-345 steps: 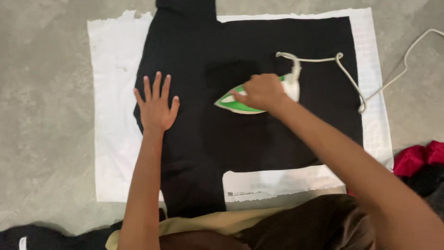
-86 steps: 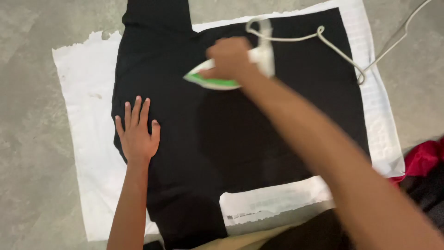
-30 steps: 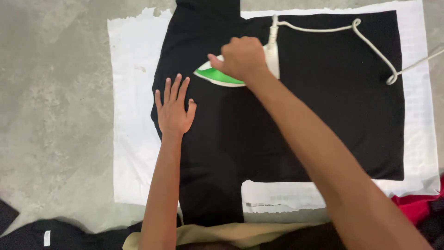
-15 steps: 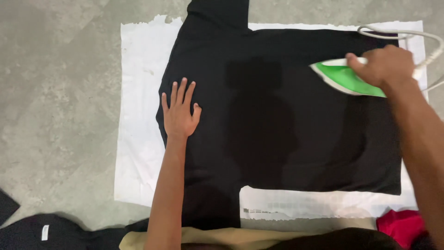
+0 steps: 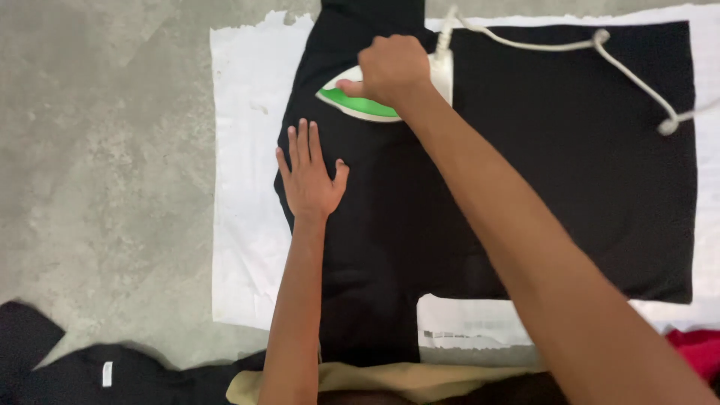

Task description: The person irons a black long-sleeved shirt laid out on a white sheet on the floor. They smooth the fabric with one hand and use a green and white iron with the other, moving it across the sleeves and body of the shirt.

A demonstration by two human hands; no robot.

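The right hand [image 5: 391,69] is closed around the handle of the green and white iron [image 5: 367,101], which stands flat on the black garment [image 5: 540,172], at its far left part. The iron's tip points to the left. The left hand [image 5: 309,180] lies open and flat on the garment, fingers spread, just near of the iron and not touching it. The garment lies on a white cloth [image 5: 240,187] on the grey floor [image 5: 105,165]. The white cord [image 5: 600,56] runs from the iron to the right.

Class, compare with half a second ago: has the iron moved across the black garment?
Yes. The iron, held by the right hand, went from the black garment's right side to its left.
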